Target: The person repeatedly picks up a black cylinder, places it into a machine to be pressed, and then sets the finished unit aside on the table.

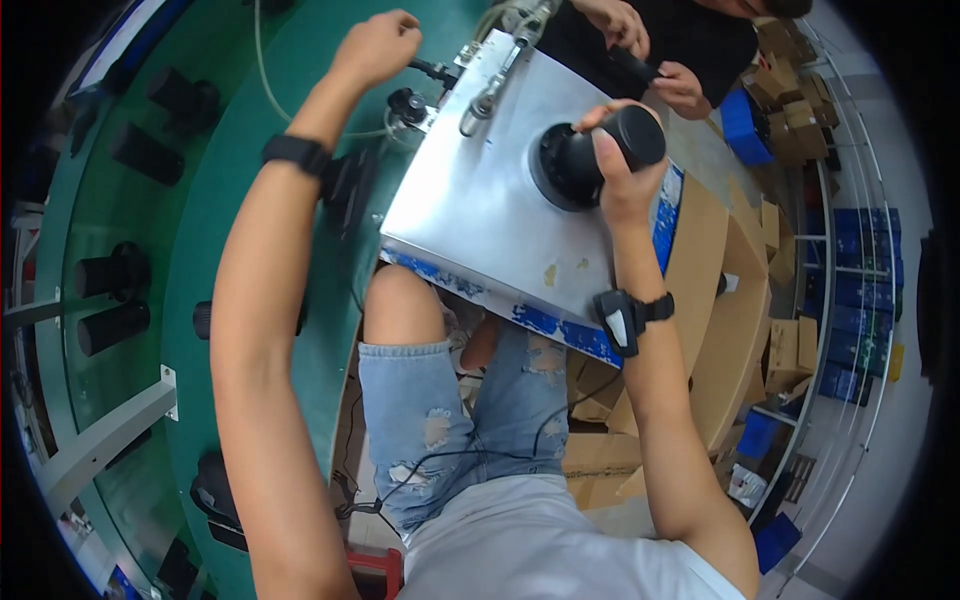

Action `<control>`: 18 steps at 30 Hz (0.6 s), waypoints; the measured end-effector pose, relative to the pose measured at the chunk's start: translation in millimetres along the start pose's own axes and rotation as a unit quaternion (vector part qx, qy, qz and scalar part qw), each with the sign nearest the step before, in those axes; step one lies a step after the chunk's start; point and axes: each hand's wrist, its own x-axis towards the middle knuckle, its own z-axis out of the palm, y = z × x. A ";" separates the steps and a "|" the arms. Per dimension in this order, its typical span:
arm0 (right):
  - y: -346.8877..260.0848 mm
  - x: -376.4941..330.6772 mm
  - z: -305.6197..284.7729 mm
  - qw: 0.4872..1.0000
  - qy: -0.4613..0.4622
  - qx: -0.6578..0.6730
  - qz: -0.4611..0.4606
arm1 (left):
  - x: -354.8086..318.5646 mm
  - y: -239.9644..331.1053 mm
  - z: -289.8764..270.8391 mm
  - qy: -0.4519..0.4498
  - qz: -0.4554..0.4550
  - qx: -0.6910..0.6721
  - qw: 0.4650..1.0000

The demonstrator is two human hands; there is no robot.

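Note:
My right hand (625, 185) is wrapped round a black cylindrical housing (636, 138), which is tilted over the metal-topped bench fixture (470, 190). The housing's lower end meets a round black base (565, 165) on the plate; whether the two are joined cannot be seen. My left hand (378, 48) is raised beyond the plate's far left corner, fingers curled in; anything inside them is hidden. Close to it are a black fitting (432, 70) and a small gauge-like part (408, 105) with a clear hose. A metal toggle clamp (490, 95) stands at the plate's upper edge.
Across the plate a co-worker's hands (635, 62) handle a dark part. Black cylinders (145, 152) stand along the green table (240, 130) at left. Cardboard boxes (725, 300) fill the right side, with a blue bin (745, 128) and shelving. A cable (470, 455) crosses my lap.

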 end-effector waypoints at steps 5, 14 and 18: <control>-1.6 -5.4 -6.5 1.000 0.011 0.003 0.005 | 26.8 -20.2 43.9 -0.189 -0.062 0.115 0.973; -10.4 10.7 -0.3 0.999 0.013 -0.025 0.027 | -4.0 -6.0 11.5 -0.204 -0.091 -0.015 0.975; -79.5 68.1 -53.7 0.978 0.164 0.015 -0.125 | -51.4 45.7 -66.3 0.080 0.039 -0.146 0.985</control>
